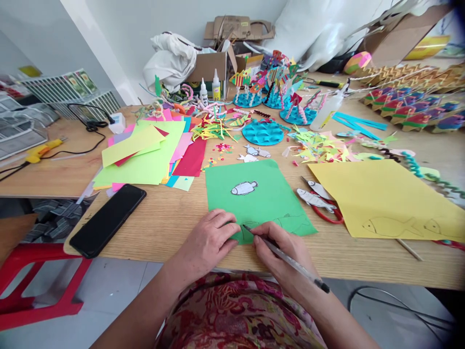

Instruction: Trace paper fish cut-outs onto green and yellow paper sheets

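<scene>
My right hand (281,245) is closed around a clear pen (290,261) with a black end cap. The pen's tip touches the lower edge of a green paper sheet (250,177), where faint fish outlines are drawn. My left hand (209,237) lies on the sheet's lower left corner, fingers loosely extended, near the pen tip. A white paper fish cutout (244,188) rests on the green sheet. Right of it, two more fish cutouts (316,199) lie over red-handled scissors (336,216), beside a yellow sheet (385,189) with pencilled fish.
A black phone (109,218) and stacked coloured papers (145,150) lie at left. Behind are glue bottles (216,86), a blue textured disc (262,132), paper scraps (323,148) and finished fish models (276,92). A red stool (43,281) stands below the table's left side.
</scene>
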The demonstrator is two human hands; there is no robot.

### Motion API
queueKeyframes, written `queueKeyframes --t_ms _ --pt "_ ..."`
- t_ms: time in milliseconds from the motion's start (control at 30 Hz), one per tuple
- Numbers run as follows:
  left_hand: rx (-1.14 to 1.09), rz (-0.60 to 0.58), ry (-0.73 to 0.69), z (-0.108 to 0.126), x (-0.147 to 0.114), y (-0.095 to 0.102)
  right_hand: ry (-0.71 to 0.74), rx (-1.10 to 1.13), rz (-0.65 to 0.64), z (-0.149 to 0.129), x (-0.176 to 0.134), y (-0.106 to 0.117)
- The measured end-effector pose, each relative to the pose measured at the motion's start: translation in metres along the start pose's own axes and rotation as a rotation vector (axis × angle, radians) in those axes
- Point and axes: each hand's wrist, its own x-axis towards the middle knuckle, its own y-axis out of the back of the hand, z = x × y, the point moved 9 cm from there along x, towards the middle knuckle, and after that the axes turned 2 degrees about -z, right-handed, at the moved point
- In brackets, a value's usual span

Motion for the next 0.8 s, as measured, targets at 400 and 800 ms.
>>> queueKeyframes --t_ms 400,800 --pt "-0.002 0.006 0.0 0.0001 -0.0003 -0.0001 0.003 0.008 -0.016 0.0005 0.0008 -0.0023" --pt "-0.019 0.005 -0.002 -0.0007 -0.0012 -0.0019 0.027 0.012 -0.02 -0.0023 0.0008 -0.002"
